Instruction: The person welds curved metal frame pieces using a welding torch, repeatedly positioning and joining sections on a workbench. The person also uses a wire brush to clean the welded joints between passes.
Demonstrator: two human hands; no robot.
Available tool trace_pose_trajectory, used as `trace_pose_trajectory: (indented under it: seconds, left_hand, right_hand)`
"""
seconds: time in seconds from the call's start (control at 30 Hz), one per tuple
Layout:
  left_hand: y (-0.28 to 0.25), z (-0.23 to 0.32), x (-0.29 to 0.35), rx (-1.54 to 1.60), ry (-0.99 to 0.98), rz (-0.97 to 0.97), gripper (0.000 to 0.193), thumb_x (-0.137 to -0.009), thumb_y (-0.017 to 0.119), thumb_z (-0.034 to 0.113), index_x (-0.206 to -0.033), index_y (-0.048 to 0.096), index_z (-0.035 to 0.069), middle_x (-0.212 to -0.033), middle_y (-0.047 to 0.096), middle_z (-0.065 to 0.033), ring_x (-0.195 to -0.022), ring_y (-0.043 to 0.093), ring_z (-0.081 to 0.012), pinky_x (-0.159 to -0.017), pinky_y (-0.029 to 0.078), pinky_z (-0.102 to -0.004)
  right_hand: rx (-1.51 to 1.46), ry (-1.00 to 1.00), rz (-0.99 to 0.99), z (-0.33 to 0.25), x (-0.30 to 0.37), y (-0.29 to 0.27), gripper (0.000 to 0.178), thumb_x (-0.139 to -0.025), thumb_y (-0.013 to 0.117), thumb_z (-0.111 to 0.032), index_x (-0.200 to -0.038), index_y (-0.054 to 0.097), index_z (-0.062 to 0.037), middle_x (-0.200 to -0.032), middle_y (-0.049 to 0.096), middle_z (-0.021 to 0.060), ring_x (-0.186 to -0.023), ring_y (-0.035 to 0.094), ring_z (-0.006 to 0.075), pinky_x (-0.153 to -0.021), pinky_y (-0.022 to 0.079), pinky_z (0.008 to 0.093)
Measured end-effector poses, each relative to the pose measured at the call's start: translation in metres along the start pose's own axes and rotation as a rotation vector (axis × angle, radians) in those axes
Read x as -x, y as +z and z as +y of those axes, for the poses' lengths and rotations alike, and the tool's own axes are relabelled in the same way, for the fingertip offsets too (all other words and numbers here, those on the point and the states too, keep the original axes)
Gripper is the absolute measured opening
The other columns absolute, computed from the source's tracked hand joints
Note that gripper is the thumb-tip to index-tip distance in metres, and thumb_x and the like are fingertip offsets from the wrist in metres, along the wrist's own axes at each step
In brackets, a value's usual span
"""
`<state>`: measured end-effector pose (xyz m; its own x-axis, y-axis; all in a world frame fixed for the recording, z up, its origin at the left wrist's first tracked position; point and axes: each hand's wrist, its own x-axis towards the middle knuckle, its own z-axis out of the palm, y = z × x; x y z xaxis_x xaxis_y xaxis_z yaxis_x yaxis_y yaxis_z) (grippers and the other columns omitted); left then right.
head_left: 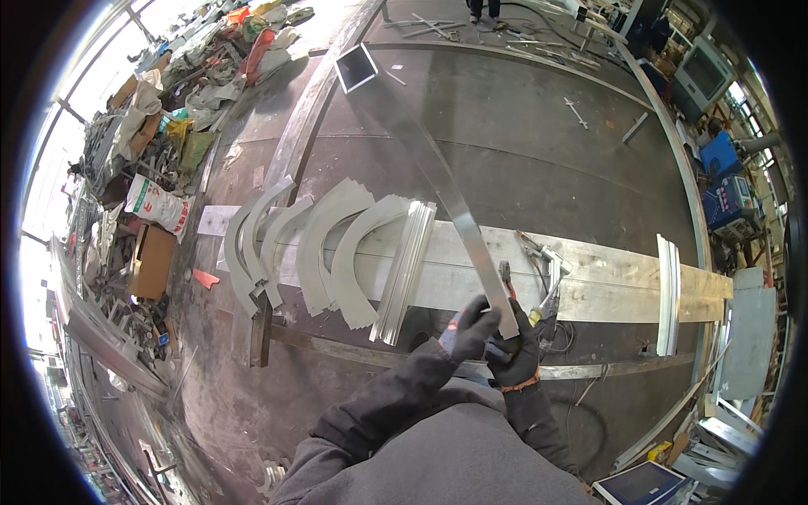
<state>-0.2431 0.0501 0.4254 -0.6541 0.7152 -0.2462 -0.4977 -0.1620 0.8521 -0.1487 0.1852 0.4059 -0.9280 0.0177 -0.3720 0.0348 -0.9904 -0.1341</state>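
Note:
A long, shiny square metal tube (459, 198) slants away from me, its hollow far end up and to the left. My right hand (515, 360), in a dark glove with an orange cuff, grips the tube's near end from the right and below. On the tube's left side my left hand (473, 332), in a dark and grey-blue glove, is closed with curled fingers against the metal. Just beyond the near end, partly hidden by the tube, is a tool with a dark, forked head (505, 271). A silvery tool with a cable (551, 273) lies on the boards to the right.
Long pale boards (606, 273) run crosswise, carrying stacked curved metal strips (324, 248), a bundle of ribbed metal profiles (404, 273) and another profile bundle (667, 295). Piled scrap and sacks (160, 202) line the left. Blue machines (730, 202) stand right. A person's legs (484, 10) show far off.

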Motion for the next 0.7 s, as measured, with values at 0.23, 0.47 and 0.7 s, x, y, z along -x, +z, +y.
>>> trace_pose_trajectory:
  seconds: [0.23, 0.47, 0.7]
  left_hand:
    - [-0.034, 0.044, -0.061, 0.496, 0.248, -0.069, 0.081, -0.099, 0.050, 0.071, -0.148, 0.046, 0.007, -0.126, 0.060, -0.0120, -0.107, 0.061, -0.0241, -0.092, 0.052, -0.0438]
    - [-0.029, 0.057, -0.049, 0.505, 0.287, 0.080, 0.071, -0.096, 0.056, 0.072, -0.125, 0.054, 0.008, -0.088, 0.057, -0.0019, -0.073, 0.056, -0.0152, -0.065, 0.051, -0.0340]
    - [-0.023, 0.076, -0.022, 0.296, 0.205, 0.220, 0.065, -0.102, 0.050, 0.067, -0.125, 0.057, 0.006, -0.090, 0.060, -0.0030, -0.075, 0.060, -0.0167, -0.067, 0.052, -0.0339]
  right_hand:
    - [-0.209, 0.147, -0.177, 0.012, 0.011, 0.003, 0.042, -0.110, 0.047, -0.038, -0.143, 0.056, -0.0130, -0.086, 0.063, 0.0050, -0.048, 0.035, 0.0048, -0.041, 0.034, 0.0215]
    - [0.930, -0.159, 0.288, 0.009, 0.067, 0.058, 0.038, -0.109, 0.048, -0.042, -0.127, 0.058, -0.0102, -0.081, 0.062, 0.0044, -0.052, 0.047, 0.0086, -0.045, 0.035, 0.0250]
    - [1.437, -0.247, 0.109, -0.005, 0.099, 0.087, 0.021, -0.106, 0.052, -0.016, -0.117, 0.057, 0.0002, -0.086, 0.062, 0.0055, -0.071, 0.056, 0.0091, -0.064, 0.048, 0.0268]
